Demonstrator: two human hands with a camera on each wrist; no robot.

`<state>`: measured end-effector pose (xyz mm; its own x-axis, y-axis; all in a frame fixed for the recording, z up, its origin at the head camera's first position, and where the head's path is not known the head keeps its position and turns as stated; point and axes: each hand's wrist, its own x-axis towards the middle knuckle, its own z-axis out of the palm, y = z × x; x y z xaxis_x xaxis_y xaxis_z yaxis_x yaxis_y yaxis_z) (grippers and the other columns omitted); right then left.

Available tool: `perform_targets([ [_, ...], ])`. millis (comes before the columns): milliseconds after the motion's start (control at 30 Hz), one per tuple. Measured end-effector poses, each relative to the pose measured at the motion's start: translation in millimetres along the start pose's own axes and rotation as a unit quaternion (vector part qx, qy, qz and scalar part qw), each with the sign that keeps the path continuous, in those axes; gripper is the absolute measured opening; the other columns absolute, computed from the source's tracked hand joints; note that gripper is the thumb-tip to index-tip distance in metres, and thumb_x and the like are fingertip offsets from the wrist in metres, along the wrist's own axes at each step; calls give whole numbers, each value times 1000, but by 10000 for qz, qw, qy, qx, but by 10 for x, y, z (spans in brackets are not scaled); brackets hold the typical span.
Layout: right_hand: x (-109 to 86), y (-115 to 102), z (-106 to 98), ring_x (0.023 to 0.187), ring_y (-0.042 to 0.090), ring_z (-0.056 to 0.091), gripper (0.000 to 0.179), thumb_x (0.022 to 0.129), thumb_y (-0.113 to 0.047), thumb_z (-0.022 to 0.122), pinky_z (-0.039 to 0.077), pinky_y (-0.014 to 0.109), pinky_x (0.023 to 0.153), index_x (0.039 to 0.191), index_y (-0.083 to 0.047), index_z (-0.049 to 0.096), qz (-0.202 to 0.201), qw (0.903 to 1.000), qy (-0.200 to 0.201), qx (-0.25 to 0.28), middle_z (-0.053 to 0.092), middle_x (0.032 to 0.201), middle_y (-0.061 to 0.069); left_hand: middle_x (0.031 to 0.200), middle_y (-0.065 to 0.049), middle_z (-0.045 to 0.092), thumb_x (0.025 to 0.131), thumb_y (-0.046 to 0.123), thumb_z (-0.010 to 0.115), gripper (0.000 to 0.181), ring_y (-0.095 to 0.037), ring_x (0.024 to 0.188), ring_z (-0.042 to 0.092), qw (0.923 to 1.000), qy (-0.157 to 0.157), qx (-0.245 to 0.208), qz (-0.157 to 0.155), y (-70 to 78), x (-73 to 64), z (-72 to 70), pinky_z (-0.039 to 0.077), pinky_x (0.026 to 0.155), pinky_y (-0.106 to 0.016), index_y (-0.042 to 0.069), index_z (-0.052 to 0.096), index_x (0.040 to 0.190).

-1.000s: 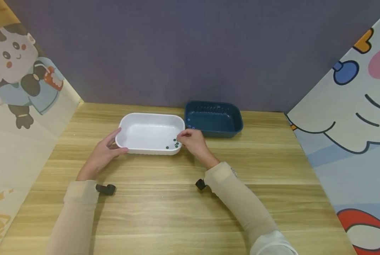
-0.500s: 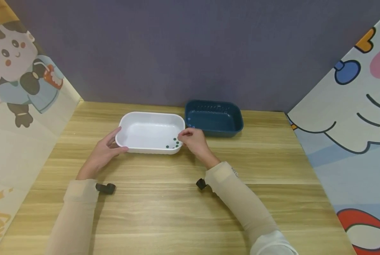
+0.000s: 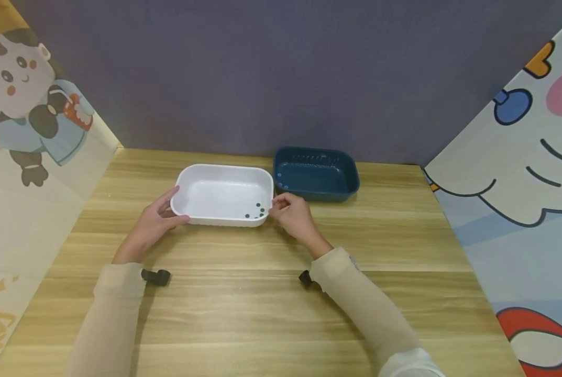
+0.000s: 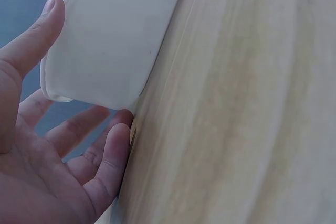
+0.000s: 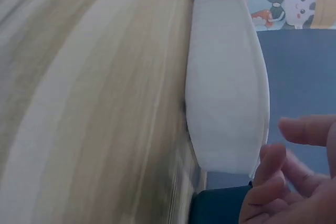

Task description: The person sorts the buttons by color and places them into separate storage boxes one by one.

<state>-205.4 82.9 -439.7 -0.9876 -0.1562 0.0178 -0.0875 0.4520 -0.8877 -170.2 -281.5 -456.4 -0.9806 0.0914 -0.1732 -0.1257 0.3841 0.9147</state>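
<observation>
A white basin stands on the table with several small dark green round pieces in its right front corner. My left hand holds the basin's left end, thumb at the near rim and fingers round the side. In the left wrist view that thumb lies along the basin's wall. My right hand is just outside the basin's right end. The right wrist view shows its thumb and fingers parted and loosely bent, with nothing visible between them.
A dark blue basin stands close to the white one's right end, with a few small blue round pieces along its left side. The wooden table meets a grey back wall and printed side panels.
My right hand has drawn back to the right, from over the white basin's corner to just outside its rim, and its fingers have parted. My left hand stays in place.
</observation>
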Motion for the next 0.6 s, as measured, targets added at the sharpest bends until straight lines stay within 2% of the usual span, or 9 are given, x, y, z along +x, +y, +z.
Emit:
perform_targets([
  [133, -25, 1, 8, 72, 18, 64, 43, 82, -10, 83, 53, 30, 68, 120, 2, 66, 13, 9997, 13, -224, 69, 85, 5, 159, -17, 34, 90, 34, 79, 95, -36, 133, 47, 10000, -33, -15, 24, -2, 11, -2, 50, 83, -15, 28, 18, 163],
  [233, -37, 2, 17, 73, 18, 63, 52, 81, -13, 84, 52, 31, 71, 127, 1, 63, 142, 9992, -76, -370, 68, 85, 3, 160, -17, 32, 90, 32, 79, 95, -37, 135, 45, 10000, -38, -42, -37, -18, 26, -5, 50, 82, -15, 29, 18, 163],
  [400, -42, 2, 32, 77, 18, 62, 48, 83, -16, 84, 52, 33, 74, 125, -2, 65, 198, 9979, -195, -589, 68, 86, 2, 161, -17, 31, 91, 27, 78, 95, -39, 135, 45, 9999, -33, -74, -108, -36, 37, -10, 51, 81, -17, 28, 17, 163],
  [600, -35, -10, 32, 77, 18, 62, 44, 83, -17, 83, 52, 33, 73, 122, -2, 67, 116, 9976, -105, -674, 68, 85, 1, 160, -18, 32, 90, 30, 79, 96, -40, 131, 49, 10000, -14, 86, -34, 11, 24, -10, 53, 80, -19, 27, 17, 163],
])
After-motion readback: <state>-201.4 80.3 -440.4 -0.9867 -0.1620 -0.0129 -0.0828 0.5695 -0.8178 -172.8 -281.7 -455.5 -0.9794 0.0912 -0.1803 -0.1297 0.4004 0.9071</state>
